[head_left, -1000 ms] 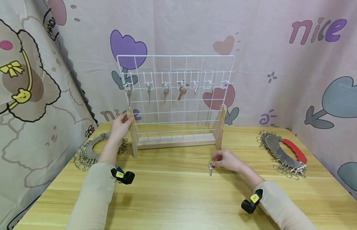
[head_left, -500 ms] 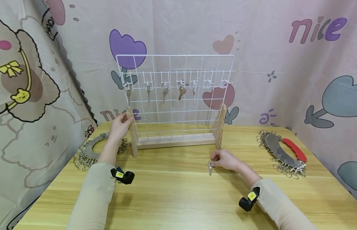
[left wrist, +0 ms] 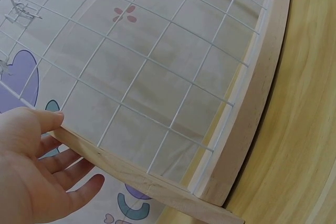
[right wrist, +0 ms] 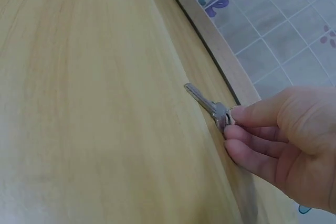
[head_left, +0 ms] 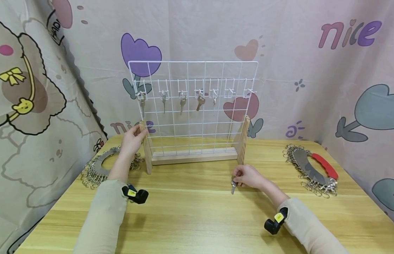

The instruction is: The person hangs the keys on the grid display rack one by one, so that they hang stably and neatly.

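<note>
My left hand (head_left: 132, 139) grips the top of the left wooden post (left wrist: 121, 169) of a white wire grid rack (head_left: 193, 62). In the left wrist view its thumb lies on the near side and the other fingers reach behind the wood. Low in front of the rack's right post (head_left: 242, 141), my right hand (head_left: 250, 176) pinches a small silver key (right wrist: 207, 103) by its ring, between thumb and fingers. The key's blade points down in the head view. Several keys hang from hooks on the grid, among them a brown one (head_left: 200, 102); the two rightmost hooks (head_left: 249, 92) bear none.
A grey curved plate edged with many metal rings (head_left: 99, 171) lies at the left, partly behind my left forearm. At the right lies a similar ringed plate (head_left: 303, 164) with a red handle (head_left: 325, 165). A patterned curtain (head_left: 197, 21) hangs behind the wooden table (head_left: 184, 218).
My right hand has shifted very slightly left, and the key has turned a little in its fingers. The left hand stays on the post.
</note>
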{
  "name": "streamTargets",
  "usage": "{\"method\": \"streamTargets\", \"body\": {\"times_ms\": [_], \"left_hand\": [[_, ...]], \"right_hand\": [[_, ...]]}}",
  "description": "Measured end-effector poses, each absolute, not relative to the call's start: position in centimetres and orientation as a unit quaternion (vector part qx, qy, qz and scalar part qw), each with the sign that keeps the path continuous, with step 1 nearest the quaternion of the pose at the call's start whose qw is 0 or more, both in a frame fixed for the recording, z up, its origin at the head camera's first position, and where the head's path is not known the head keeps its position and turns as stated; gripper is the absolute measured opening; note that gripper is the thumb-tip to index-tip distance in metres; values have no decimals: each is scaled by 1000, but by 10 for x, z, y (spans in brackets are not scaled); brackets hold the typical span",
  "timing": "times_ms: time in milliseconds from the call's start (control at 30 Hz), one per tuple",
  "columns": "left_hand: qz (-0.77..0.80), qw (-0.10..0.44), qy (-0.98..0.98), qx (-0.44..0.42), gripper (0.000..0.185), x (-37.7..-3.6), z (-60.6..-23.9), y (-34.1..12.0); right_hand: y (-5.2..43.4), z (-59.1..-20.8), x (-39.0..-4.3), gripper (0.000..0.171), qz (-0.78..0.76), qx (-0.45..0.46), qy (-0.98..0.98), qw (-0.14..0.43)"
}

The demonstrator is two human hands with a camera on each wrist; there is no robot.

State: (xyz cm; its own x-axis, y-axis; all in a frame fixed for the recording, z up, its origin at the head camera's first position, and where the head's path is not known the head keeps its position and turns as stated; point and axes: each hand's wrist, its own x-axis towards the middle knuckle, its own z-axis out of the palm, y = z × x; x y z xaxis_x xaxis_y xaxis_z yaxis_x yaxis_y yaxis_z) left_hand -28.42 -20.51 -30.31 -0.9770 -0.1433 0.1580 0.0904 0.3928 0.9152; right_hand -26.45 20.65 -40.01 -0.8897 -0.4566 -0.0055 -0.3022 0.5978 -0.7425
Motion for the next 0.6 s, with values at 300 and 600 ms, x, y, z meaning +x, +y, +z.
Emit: {"method": "streamTargets", "body": {"times_ms": [300, 600], "left_hand": [[-550, 103, -829, 18, 61, -285, -303, -206], [-553, 104, -827, 19, 59, -287, -303, -206]], "right_hand": [[214, -385, -262, 4, -417, -220, 877, 92], [220, -367, -267, 4, -420, -237, 874, 56]]}}
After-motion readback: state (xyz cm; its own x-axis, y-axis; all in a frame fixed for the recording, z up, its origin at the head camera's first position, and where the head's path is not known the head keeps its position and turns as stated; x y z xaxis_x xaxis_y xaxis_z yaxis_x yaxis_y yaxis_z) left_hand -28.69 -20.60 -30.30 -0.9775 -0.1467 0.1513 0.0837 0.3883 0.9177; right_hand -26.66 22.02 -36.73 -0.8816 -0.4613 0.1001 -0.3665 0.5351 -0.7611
